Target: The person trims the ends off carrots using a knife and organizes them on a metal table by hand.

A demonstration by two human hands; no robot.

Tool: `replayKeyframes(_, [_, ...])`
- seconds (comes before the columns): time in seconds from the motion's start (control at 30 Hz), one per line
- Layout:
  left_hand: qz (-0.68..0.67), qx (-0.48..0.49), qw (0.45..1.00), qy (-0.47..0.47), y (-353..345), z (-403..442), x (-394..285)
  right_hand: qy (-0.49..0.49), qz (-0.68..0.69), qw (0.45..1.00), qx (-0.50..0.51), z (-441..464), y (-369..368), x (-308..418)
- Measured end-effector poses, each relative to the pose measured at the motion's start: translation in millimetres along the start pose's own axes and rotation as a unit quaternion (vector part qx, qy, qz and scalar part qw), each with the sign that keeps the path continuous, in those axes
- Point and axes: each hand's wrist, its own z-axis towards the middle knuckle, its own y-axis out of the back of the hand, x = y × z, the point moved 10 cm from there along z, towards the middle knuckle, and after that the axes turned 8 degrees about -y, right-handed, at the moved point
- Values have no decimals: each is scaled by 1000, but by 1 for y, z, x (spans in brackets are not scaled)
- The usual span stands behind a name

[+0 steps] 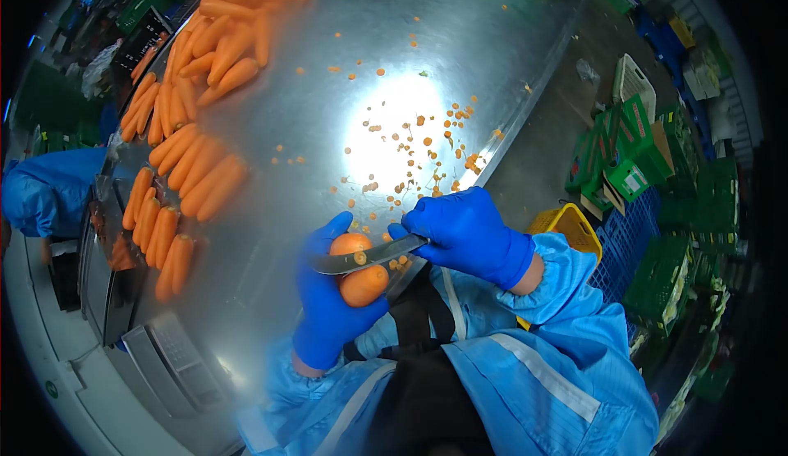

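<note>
My left hand (332,312), in a blue glove, is wrapped round two carrots (364,286) whose cut or blunt ends point toward me and to the right. In my gloved right hand (468,234) is a knife (373,256), its handle mostly hidden by the fingers. The dark curved blade lies across the carrots, its tip over my left hand. A small orange slice sticks to the blade. Several carrot trimmings (400,264) lie just below the knife, near the table's edge.
The steel table (320,128) carries a large carrot pile (234,33) and rows of carrots (197,169) on the left. Scattered trimmings (427,141) lie mid-table. A yellow crate (568,224) and green boxes (628,156) stand right. A person in blue (53,189) bends at far left.
</note>
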Motion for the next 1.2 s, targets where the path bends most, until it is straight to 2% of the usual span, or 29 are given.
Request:
replayKeyframes(0.13, [37, 15, 999, -18, -4, 4, -1, -6, -27, 999, 22, -4, -4, -9])
replayKeyframes(0.23, [36, 20, 999, -5, -6, 6, -4, -61, -5, 998, -32, -9, -5, -45])
replayKeyframes(0.27, [31, 22, 999, 14, -3, 6, -6, -219, 110, 968, -54, -17, -19, -108])
replayKeyframes(0.3, [27, 23, 999, 32, -2, 6, -5, -368, 220, 900, -76, -36, -36, -164])
replayKeyframes(0.33, [24, 13, 999, 32, 0, 7, -2, -423, 192, 884, -54, -44, -35, -176])
replayKeyframes(0.43, [51, -6, 998, 29, 8, 9, 0, -414, 381, 826, -27, -46, -66, -151])
replayKeyframes(0.47, [73, -6, 997, 19, 7, 13, -2, -420, 404, 813, -5, -40, -70, -137])
replayKeyframes(0.57, [156, -7, 987, -33, 8, 15, -8, -322, 473, 819, -37, -15, -59, -101])
replayKeyframes(0.7, [221, 2, 968, -117, 9, 16, -15, -221, 413, 882, 55, 10, -25, -39])
replayKeyframes(0.8, [240, -4, 963, -122, 9, 17, -15, -147, 354, 924, 0, 13, -26, -25])
replayKeyframes(0.9, [236, 26, 967, -96, 9, 21, -9, -116, 320, 940, -11, 17, -21, -18])
replayKeyframes(1.0, [250, 18, 954, -166, 6, 26, -26, -52, 298, 953, -14, 18, -17, -13])
replayKeyframes(1.13, [186, 32, 967, -170, -2, 27, -21, -109, 251, 962, 15, 24, -18, -22])
replayKeyframes(1.2, [131, -1, 971, -200, 0, 30, -34, -117, 265, 957, 9, 27, -21, -27])
